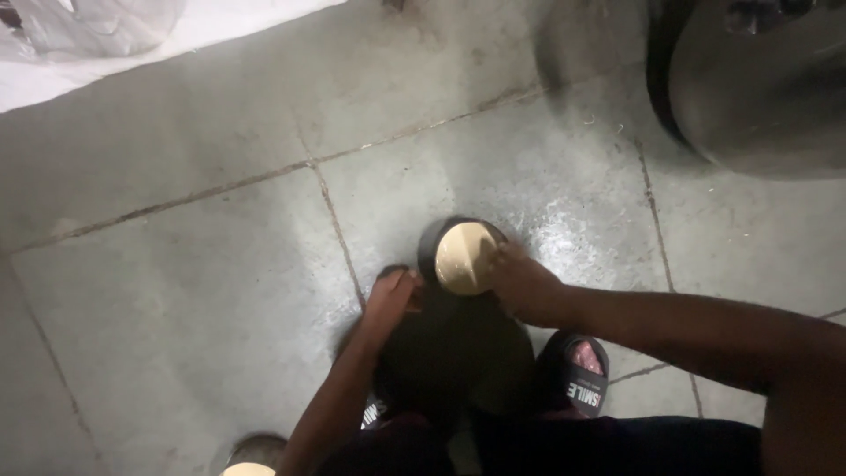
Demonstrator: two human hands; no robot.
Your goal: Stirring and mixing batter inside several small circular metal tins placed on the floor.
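— Grey stone tiles lie under you, with thin dark lines between them. What are you holding?

— You have a big dark round thing, like a pot on its side, down on the floor between your feet. It sits close to where two tile lines cross. Its round end is pale tan and smooth, with a dark ring around it.

— What are your hands doing?

— Your left hand is curled on the dark edge, on the left side of the pale end. Your right hand lies on the right side, and its fingers touch the pale circle. How tight each hand grips, I cannot tell.

— Is it heavy?

— I think so. It looks big, hard and thick, and you use both hands. The pale face looks slick, so your fingers may slip there. The dark ring looks like the best place to hold, one hand on each side.

— What else is near?

— Your black sandal is by your right arm. A large grey round drum sits at the top right of the floor. A white sheet lies at the top left. A small tan round bit peeks in at the bottom edge.
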